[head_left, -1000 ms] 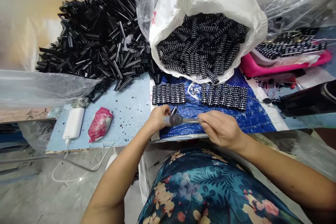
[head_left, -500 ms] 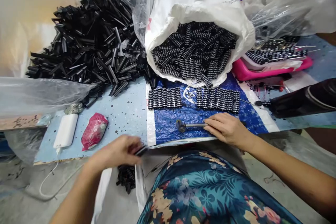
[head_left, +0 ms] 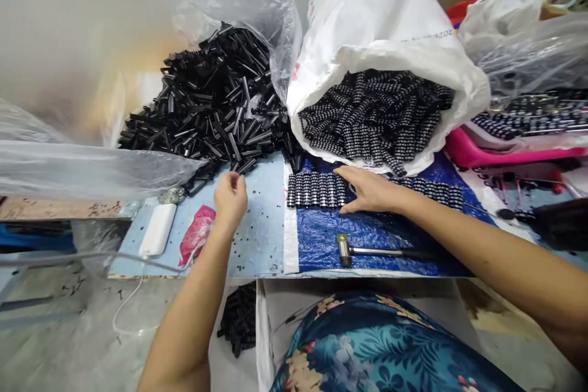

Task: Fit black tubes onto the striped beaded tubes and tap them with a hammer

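Note:
My left hand (head_left: pixel 231 197) is at the near edge of a heap of black tubes (head_left: pixel 215 110), its fingers curled together; whatever they hold is hidden. My right hand (head_left: pixel 370 188) reaches over the blue sheet (head_left: pixel 316 239), thumb and fingers apart, at the right end of a row of black-and-silver ridged cylinders (head_left: pixel 316 190). A second row of cylinders (head_left: pixel 436 192) lies partly behind my right forearm. Nearer to me, a small hammer (head_left: pixel 344 250) rests on the sheet, out of both hands.
A white sack (head_left: pixel 386 24) lies mouth forward, full of similar cylinders. A white power bank (head_left: pixel 158 229) with a cable and a pink wrapped bundle (head_left: pixel 196 234) sit left. At right are a pink tray (head_left: pixel 509 158) and a dark object (head_left: pixel 563 223). More dark pieces (head_left: pixel 239 318) lie below the table edge.
My right hand has let go of the hammer and moved up to the left row of cylinders. My left hand, earlier low with a black tube, has risen to the heap. The view has shifted.

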Action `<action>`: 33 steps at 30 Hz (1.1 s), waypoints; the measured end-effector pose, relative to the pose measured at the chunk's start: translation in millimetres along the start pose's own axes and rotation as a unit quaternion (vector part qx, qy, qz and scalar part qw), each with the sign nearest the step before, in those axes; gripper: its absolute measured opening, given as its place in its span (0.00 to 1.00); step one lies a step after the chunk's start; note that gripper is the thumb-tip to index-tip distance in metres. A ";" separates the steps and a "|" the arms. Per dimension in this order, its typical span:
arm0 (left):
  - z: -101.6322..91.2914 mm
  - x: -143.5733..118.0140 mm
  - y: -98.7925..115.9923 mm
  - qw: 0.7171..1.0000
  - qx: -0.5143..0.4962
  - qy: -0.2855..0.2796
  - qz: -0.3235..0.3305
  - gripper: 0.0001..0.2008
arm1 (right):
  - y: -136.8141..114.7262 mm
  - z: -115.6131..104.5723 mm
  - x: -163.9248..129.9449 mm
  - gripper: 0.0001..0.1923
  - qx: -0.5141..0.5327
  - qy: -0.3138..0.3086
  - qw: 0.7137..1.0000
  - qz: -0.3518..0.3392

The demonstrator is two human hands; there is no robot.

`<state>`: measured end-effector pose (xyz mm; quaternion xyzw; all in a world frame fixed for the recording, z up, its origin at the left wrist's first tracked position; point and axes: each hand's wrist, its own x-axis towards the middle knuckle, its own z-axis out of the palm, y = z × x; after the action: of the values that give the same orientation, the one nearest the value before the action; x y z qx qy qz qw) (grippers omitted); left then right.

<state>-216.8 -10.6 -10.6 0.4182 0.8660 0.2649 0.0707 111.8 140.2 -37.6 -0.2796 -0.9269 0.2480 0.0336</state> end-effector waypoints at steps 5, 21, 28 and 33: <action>23.1 64.5 -19.9 0.968 0.240 -0.063 0.038 0.17 | -21.5 -5.1 -37.3 0.47 0.038 0.102 0.993 -0.051; -9.5 -1.6 -5.8 0.965 0.106 0.059 0.234 0.16 | -54.0 0.2 -128.3 0.44 0.178 0.178 0.968 0.010; 16.3 -128.1 83.8 0.899 -0.338 -0.262 0.093 0.08 | -97.1 9.8 -95.5 0.48 0.255 0.195 0.940 -0.115; 19.2 -141.7 101.7 0.725 -0.596 -0.222 -0.263 0.21 | -108.4 29.0 -105.4 0.48 0.243 0.214 0.941 -0.101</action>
<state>-49.6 -59.0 11.7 0.0926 0.5644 0.5972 0.5624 140.3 -7.1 -3.0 -0.2144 -0.8325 0.3954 0.3233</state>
